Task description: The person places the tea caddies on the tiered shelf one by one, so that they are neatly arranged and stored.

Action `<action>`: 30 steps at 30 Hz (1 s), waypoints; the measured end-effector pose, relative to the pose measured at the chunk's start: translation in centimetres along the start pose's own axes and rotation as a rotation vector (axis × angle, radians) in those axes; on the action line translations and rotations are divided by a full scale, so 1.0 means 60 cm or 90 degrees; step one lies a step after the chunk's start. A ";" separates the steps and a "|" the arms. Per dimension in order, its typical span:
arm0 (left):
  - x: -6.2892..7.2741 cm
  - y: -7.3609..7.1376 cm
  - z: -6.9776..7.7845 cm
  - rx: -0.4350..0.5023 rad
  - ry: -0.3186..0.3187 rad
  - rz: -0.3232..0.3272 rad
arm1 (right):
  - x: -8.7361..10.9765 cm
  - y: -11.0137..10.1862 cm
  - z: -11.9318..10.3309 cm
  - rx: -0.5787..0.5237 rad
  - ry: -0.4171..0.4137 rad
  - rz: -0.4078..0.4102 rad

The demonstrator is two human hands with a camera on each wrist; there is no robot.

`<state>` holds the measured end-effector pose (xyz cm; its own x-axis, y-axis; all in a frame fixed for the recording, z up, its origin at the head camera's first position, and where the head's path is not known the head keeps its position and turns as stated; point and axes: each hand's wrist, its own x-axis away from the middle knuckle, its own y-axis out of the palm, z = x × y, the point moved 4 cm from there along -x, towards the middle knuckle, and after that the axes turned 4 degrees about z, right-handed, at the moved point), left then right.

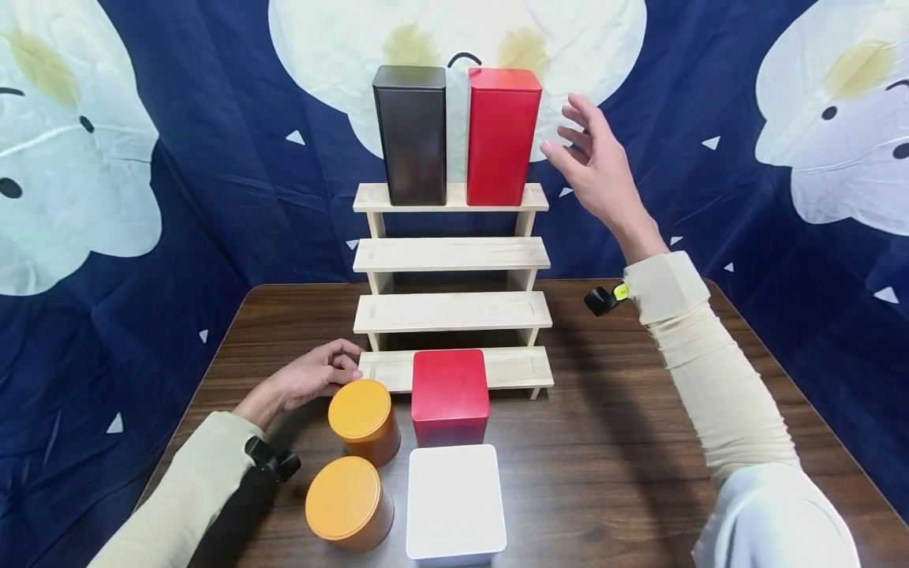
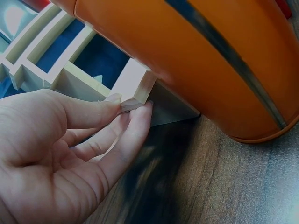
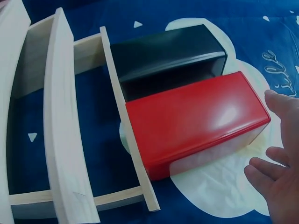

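Observation:
A stepped wooden shelf [image 1: 451,314] stands on the table. Its left end, on the lowest step, is pinched between thumb and fingers of my left hand [image 1: 318,371], as the left wrist view shows. On the top step a tall black tin [image 1: 412,138] and a tall red tin [image 1: 503,138] stand side by side. My right hand [image 1: 596,162] hovers to the right of the red tin, apart from it, with fingers loosely bent and nothing held. Close by my left hand is an orange round canister [image 1: 360,418].
A second orange canister [image 1: 348,503] stands nearer on the brown table [image 1: 604,442]. Beside the canisters are a shorter red square tin [image 1: 450,394], before the lowest step, and a white square tin [image 1: 456,501]. Blue cloth [image 1: 234,158] with white clouds hangs behind.

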<state>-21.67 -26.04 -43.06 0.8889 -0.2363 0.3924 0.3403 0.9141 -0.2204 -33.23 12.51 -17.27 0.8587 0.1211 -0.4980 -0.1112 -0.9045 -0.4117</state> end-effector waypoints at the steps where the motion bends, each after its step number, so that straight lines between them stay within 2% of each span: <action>1: 0.000 0.000 0.000 0.001 -0.001 0.000 | 0.007 0.001 -0.004 -0.003 -0.006 -0.001; 12: 0.001 -0.002 0.003 -0.003 -0.001 0.001 | 0.072 0.016 -0.032 -0.061 -0.080 -0.022; 20: 0.001 -0.004 0.003 -0.005 -0.004 0.005 | 0.118 0.029 -0.041 -0.049 -0.126 -0.053; 30: 0.000 -0.004 0.002 -0.007 -0.002 0.003 | 0.151 0.041 0.000 -0.071 -0.179 -0.068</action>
<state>-21.77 -26.24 -42.89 0.8895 -0.2304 0.3947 0.3392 0.9116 -0.2322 -25.74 11.37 -22.78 0.6893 0.3124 -0.6536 0.0415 -0.9178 -0.3949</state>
